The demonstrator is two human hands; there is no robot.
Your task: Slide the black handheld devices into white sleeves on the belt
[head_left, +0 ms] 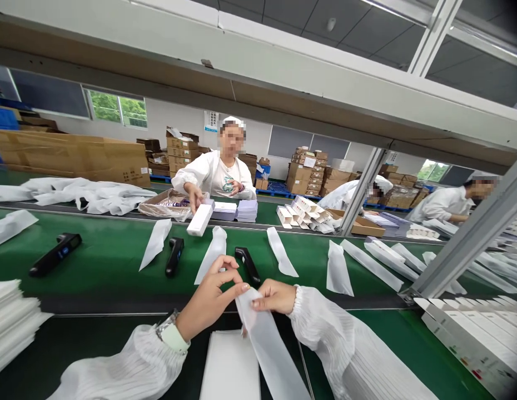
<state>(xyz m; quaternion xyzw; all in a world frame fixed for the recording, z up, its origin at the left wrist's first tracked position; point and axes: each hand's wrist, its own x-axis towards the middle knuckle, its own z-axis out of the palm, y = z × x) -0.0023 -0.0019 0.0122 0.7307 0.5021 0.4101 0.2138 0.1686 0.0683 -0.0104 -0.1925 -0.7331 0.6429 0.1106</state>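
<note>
Both hands pinch the top edge of a sleeve (269, 347). The left hand (210, 300) presses thumb and forefinger together on its left corner, and the right hand (275, 297) nips the right corner, fingers curled in. The sleeve is white, thin and half-clear, long and narrow, and hangs slantwise from the grip toward the person. It carries no print.

Just under the grip lies a flat stack (231, 366) of white sheets. A pale watch (172, 335) sits on the left wrist. Beyond the fingers a green belt (104, 261) carries more white sleeves and a black device (247, 265), closest to the grip. Two others lie further left.

Across the belt a co-worker's hand (194, 195) holds a plain white box (200, 219). Brown cartons (302, 175) behind carry labels too small to read.
</note>
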